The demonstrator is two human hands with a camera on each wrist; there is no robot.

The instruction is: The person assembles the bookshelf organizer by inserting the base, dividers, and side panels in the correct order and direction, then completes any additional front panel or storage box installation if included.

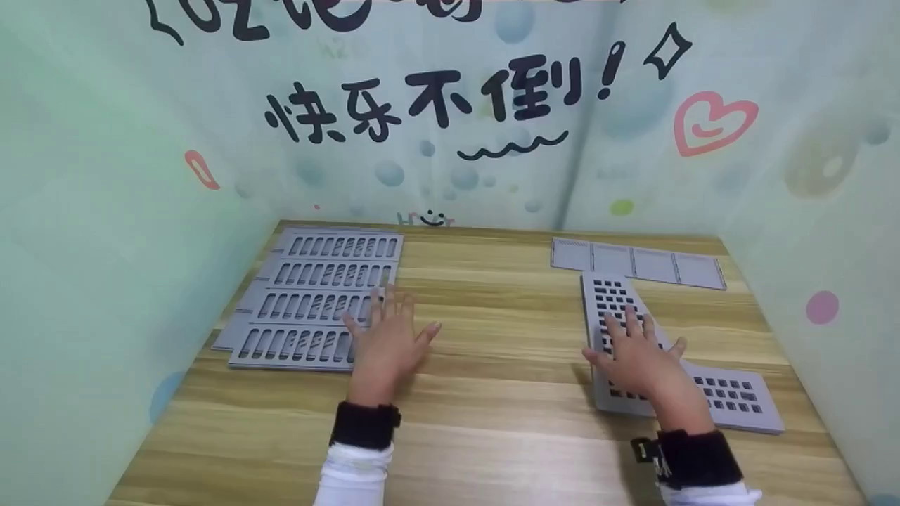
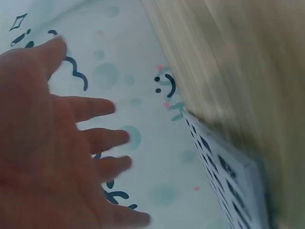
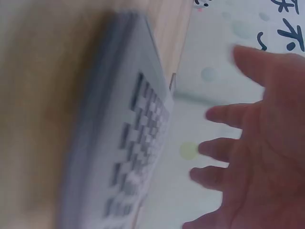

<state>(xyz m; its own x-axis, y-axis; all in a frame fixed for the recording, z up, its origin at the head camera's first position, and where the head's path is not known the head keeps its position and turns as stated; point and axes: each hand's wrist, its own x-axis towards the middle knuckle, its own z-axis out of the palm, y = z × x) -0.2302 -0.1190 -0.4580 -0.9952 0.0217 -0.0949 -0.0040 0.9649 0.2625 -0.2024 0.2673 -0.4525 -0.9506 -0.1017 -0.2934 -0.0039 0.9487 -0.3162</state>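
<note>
My left hand [image 1: 389, 341], fingers spread, is over the right edge of several grey slotted panels [image 1: 302, 309] laid in overlapping rows. In the left wrist view its palm [image 2: 52, 152] shows no object, and the panel edge [image 2: 243, 176] lies below the fingers. My right hand [image 1: 640, 358], also spread, is above grey sheets with small square holes [image 1: 612, 302]; one upright piece and one sideways piece [image 1: 745, 400] form an L. The right wrist view shows this hand [image 3: 271, 138] holding nothing, beside the holed sheets [image 3: 138, 143].
A thin grey strip [image 1: 654, 266] divided into panels lies at the back right of the wooden table [image 1: 485, 400]. Printed curtain-like walls [image 1: 450, 176] stand at the back and on both sides.
</note>
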